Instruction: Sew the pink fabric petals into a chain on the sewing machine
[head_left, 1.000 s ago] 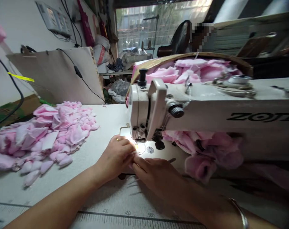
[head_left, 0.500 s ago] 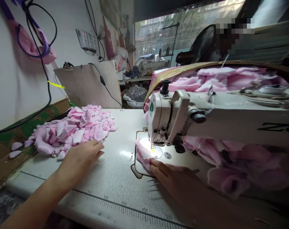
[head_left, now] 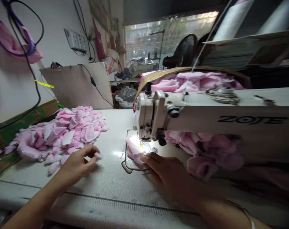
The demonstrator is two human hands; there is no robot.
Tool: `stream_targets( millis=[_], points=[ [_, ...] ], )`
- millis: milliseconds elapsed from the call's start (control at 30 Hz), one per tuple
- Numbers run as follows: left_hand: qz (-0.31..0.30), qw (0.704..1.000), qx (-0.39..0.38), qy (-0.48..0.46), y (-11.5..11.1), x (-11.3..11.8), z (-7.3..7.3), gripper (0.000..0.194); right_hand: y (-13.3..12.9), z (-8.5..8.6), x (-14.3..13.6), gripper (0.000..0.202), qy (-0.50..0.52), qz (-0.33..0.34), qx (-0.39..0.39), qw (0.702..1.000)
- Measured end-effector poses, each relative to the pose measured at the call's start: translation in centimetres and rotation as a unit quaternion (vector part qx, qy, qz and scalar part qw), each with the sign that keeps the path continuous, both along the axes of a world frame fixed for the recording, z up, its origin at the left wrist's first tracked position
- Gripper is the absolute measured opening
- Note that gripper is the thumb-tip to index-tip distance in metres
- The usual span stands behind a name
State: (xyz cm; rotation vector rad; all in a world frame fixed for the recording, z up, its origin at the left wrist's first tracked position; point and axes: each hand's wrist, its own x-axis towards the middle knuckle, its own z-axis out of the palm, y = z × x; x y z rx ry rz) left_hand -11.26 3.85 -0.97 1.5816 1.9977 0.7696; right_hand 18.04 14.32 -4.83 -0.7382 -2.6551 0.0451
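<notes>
Between thumb and fingers, my left hand (head_left: 81, 162) pinches a small pink fabric piece (head_left: 98, 156) above the table, just right of a heap of pink fabric pieces (head_left: 68, 127). My right hand (head_left: 165, 168) has its fingertips closed on the near edge of a larger pink fabric piece (head_left: 133, 149). That piece lies on the metal plate under the needle area of a white sewing machine (head_left: 147, 117), lit by its lamp. The right thumb is mostly hidden beneath the hand.
Behind the machine stands a large box (head_left: 163, 73) filled with pink fabric. More pink pieces (head_left: 206, 152) lie under the machine arm. A printed ruler (head_left: 125, 203) runs along the table's front edge. Cables (head_left: 37, 79) hang at the left wall beside a cardboard piece (head_left: 39, 111).
My left hand has come away from the heap with a small pink fabric piece in its fingers. My right hand stays on the larger piece. The camera view has turned right.
</notes>
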Motion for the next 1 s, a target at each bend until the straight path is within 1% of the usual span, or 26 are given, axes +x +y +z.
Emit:
stream_targets(
  millis=[67, 133, 233, 333, 400, 467, 533, 600, 700, 800, 867, 900, 1000],
  points=[
    [-0.018, 0.989, -0.012, -0.144, 0.9, 1.8, 0.5, 0.025, -0.2, 1.0, -0.2, 0.027, 0.028, 0.006, -0.072, 0.997],
    [-0.047, 0.971, -0.018, -0.234, 1.8, 3.8, 0.8, 0.024, -0.5, 2.0, -0.5, 0.023, 0.081, 0.023, -0.133, 0.987],
    [-0.093, 0.945, -0.037, -0.311, 3.3, 6.5, 0.8, 0.024, -0.8, 2.8, -0.7, 0.016, 0.159, 0.016, -0.202, 0.966],
    [-0.133, 0.929, -0.058, -0.342, 4.7, 8.6, 0.7, 0.025, -1.0, 3.0, -0.6, 0.018, 0.201, -0.01, -0.231, 0.952],
    [-0.144, 0.925, -0.06, -0.345, 5.4, 9.6, 0.7, 0.025, -0.9, 2.8, -0.4, 0.016, 0.207, -0.029, -0.219, 0.953],
    [-0.151, 0.926, -0.06, -0.34, 6.0, 10.2, 0.6, 0.024, -0.7, 2.7, -0.1, 0.012, 0.192, -0.033, -0.188, 0.963],
    [-0.161, 0.93, -0.06, -0.325, 6.4, 10.3, 0.5, 0.025, -0.4, 2.5, 0.3, 0.01, 0.157, -0.021, -0.145, 0.977],
    [-0.175, 0.93, -0.077, -0.315, 6.5, 10.1, 0.3, 0.027, -0.1, 2.4, 0.8, 0.014, 0.107, -0.005, -0.086, 0.991],
    [-0.182, 0.908, -0.124, -0.357, 6.5, 9.8, 0.0, 0.03, 0.1, 2.4, 1.2, 0.019, 0.03, 0.026, 0.01, 0.999],
    [-0.153, 0.891, -0.131, -0.408, 6.5, 9.7, -0.6, 0.03, 0.1, 2.4, 1.3, 0.022, -0.03, 0.057, 0.076, 0.995],
    [-0.135, 0.889, -0.125, -0.419, 6.6, 9.8, -1.0, 0.03, 0.0, 2.5, 1.0, 0.024, -0.045, 0.059, 0.077, 0.994],
    [-0.128, 0.888, -0.122, -0.424, 6.7, 9.8, -1.2, 0.03, -0.1, 2.6, 0.9, 0.024, -0.043, 0.056, 0.059, 0.996],
    [-0.114, 0.888, -0.092, -0.436, 6.9, 9.8, -1.6, 0.027, -0.2, 2.8, 0.6, 0.023, 0.0, 0.019, -0.045, 0.999]
  ],
)
